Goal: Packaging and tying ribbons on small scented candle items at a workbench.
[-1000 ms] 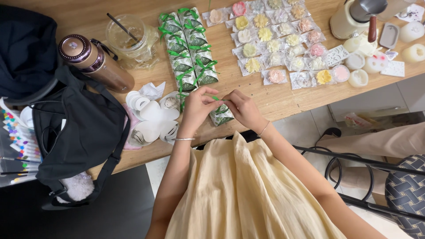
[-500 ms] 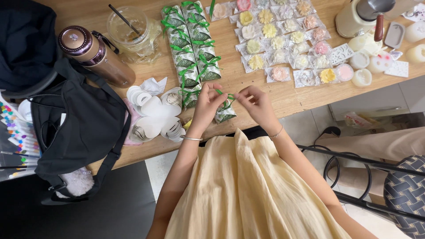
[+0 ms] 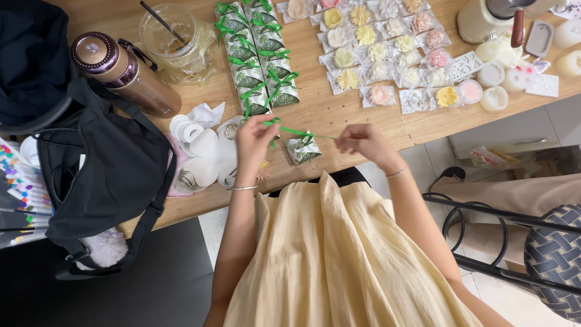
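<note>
This looks like a small craft workshop or home studio. A wooden bench (image 3: 339,115) carries rows of little flower-shaped pieces in clear wrappers (image 3: 387,51), a stack of green-ribboned packets (image 3: 257,57), rolls of white tape (image 3: 187,130) and pale candles (image 3: 493,97). Colour markers (image 3: 18,181) lie at the left, and a metal stool (image 3: 544,242) stands beside it.

A wooden table (image 3: 339,115) is seen running across the top of the view. Two rows of green-ribboned packets (image 3: 257,57) are laid at twelve o'clock, with one single packet (image 3: 302,150) set near the front edge. Wrapped flower-shaped soaps (image 3: 387,51) are spread at one o'clock. A clear plastic cup (image 3: 172,39) and a bronze flask (image 3: 124,72) are placed at eleven o'clock, a black bag (image 3: 103,175) at nine o'clock, and white ribbon rolls (image 3: 200,154) beside it.
</note>
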